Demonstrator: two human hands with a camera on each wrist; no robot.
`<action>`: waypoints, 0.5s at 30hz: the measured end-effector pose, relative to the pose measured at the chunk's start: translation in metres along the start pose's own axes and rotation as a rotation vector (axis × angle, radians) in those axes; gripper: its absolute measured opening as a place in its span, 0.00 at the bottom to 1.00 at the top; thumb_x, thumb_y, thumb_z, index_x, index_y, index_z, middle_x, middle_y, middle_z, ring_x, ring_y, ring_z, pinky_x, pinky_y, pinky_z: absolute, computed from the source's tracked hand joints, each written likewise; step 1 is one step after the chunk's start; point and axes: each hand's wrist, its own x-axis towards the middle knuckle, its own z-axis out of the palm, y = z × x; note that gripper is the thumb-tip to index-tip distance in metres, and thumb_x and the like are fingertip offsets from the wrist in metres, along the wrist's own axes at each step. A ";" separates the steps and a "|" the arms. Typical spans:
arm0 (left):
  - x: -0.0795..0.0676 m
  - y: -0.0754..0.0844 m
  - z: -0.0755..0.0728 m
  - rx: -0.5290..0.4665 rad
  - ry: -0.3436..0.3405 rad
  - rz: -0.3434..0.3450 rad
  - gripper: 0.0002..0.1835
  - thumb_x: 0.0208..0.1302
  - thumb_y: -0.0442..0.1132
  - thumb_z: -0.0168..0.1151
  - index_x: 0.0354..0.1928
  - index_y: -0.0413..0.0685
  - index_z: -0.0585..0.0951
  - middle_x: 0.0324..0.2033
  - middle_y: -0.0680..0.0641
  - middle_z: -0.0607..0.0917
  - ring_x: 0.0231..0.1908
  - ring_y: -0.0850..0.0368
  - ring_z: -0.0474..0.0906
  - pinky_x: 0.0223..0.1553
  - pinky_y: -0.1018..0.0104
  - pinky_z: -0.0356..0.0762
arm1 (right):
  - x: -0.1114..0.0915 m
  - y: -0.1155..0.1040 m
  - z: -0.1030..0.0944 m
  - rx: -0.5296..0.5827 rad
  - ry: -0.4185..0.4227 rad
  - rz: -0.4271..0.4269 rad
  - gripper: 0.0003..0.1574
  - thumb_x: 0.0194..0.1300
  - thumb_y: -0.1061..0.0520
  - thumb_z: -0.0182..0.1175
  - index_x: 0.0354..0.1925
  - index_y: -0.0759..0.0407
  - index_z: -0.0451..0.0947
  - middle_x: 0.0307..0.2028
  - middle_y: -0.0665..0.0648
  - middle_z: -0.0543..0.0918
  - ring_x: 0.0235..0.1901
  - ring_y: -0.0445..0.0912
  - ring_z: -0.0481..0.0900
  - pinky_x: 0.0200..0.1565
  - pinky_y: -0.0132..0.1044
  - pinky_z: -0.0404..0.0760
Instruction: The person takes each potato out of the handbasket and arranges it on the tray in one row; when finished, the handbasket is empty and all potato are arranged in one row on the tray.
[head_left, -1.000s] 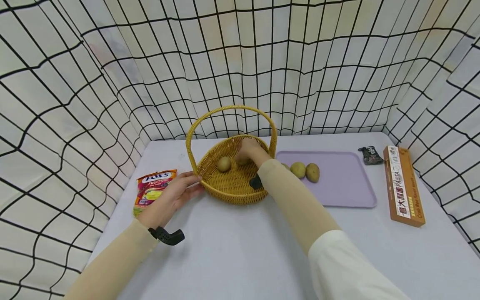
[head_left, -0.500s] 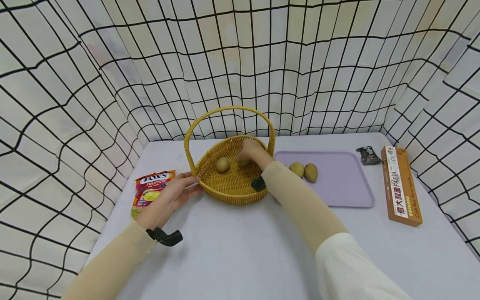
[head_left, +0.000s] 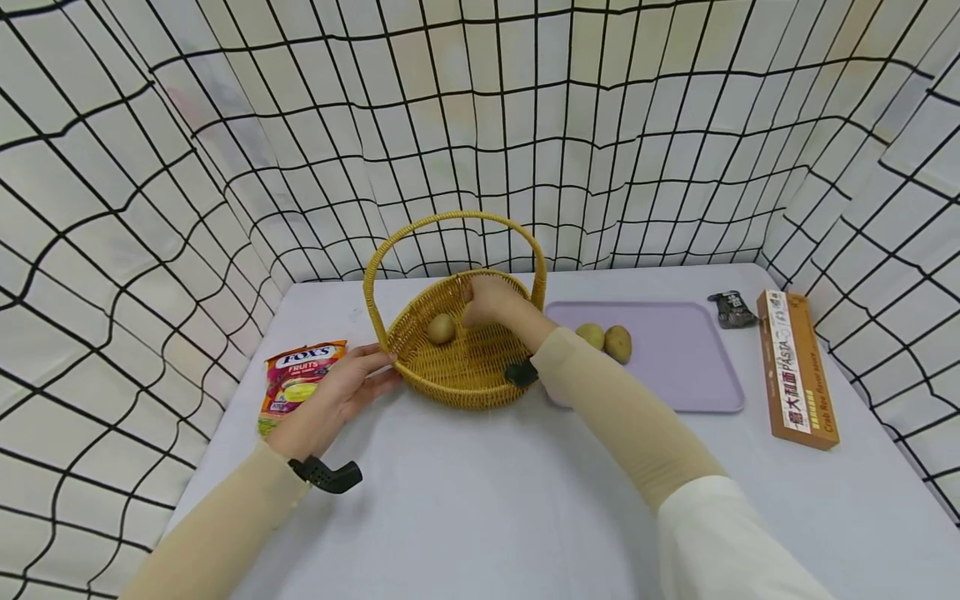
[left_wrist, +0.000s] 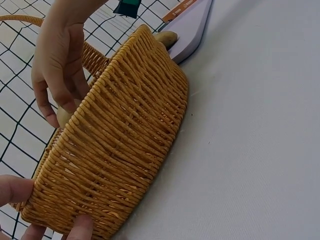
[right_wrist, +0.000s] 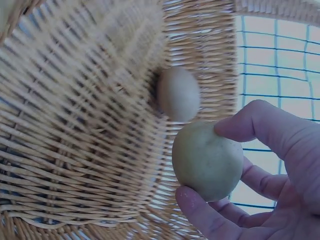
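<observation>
A yellow wicker basket with a tall arched handle stands on the white table. My left hand grips its left rim; in the left wrist view the thumb is at the rim and fingertips press the outer wall. Inside the basket, my right hand holds a potato between thumb and fingers, seen best in the right wrist view. The head view hides that potato behind the hand. Another potato lies in the basket to the left of the right hand.
Right of the basket, a lilac tray bears potatoes, partly behind the right sleeve. Farther right are a small black packet and a pasta box. A Fox's candy bag lies beside the left hand. Black netting surrounds the table.
The potato under my right hand, partly visible earlier in the head view, is now hidden as that hand and forearm shift slightly. My left hand stays at the rim. The view drifts a little.
</observation>
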 end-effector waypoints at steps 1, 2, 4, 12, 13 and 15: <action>0.000 0.000 0.000 0.002 -0.001 0.001 0.40 0.78 0.31 0.54 0.83 0.46 0.47 0.80 0.41 0.53 0.77 0.42 0.59 0.76 0.53 0.63 | -0.003 -0.001 -0.001 -0.001 0.005 -0.012 0.22 0.52 0.68 0.57 0.24 0.51 0.53 0.21 0.50 0.52 0.22 0.42 0.46 0.27 0.36 0.49; 0.000 0.000 0.000 0.002 -0.004 0.002 0.40 0.78 0.31 0.54 0.83 0.46 0.47 0.80 0.41 0.53 0.77 0.42 0.59 0.76 0.52 0.63 | -0.005 -0.003 -0.003 -0.004 0.007 -0.024 0.22 0.51 0.69 0.56 0.26 0.51 0.53 0.22 0.50 0.53 0.22 0.43 0.47 0.28 0.36 0.49; 0.000 0.001 0.000 0.003 -0.004 0.004 0.39 0.78 0.30 0.54 0.83 0.46 0.47 0.80 0.40 0.53 0.77 0.42 0.58 0.76 0.52 0.63 | -0.011 -0.005 -0.005 -0.012 0.018 -0.058 0.20 0.51 0.69 0.54 0.28 0.51 0.55 0.24 0.50 0.54 0.23 0.43 0.48 0.28 0.36 0.50; -0.001 0.001 0.001 0.004 -0.004 -0.003 0.39 0.78 0.30 0.53 0.83 0.45 0.46 0.80 0.40 0.53 0.77 0.42 0.58 0.76 0.52 0.63 | -0.033 -0.014 -0.012 -0.097 0.083 -0.188 0.21 0.54 0.66 0.61 0.48 0.58 0.75 0.38 0.53 0.77 0.34 0.45 0.68 0.35 0.33 0.70; -0.001 0.002 0.001 0.004 -0.005 -0.004 0.39 0.78 0.30 0.53 0.83 0.45 0.46 0.80 0.40 0.53 0.77 0.42 0.58 0.76 0.52 0.63 | -0.036 -0.014 -0.013 -0.105 0.087 -0.195 0.23 0.55 0.65 0.63 0.51 0.59 0.76 0.41 0.54 0.79 0.36 0.46 0.70 0.38 0.34 0.74; -0.001 0.002 0.001 0.001 -0.005 -0.006 0.39 0.78 0.30 0.53 0.83 0.46 0.46 0.80 0.40 0.53 0.77 0.42 0.58 0.76 0.52 0.63 | -0.041 -0.016 -0.015 -0.125 0.099 -0.207 0.28 0.56 0.64 0.68 0.56 0.59 0.77 0.48 0.55 0.82 0.42 0.47 0.74 0.45 0.36 0.80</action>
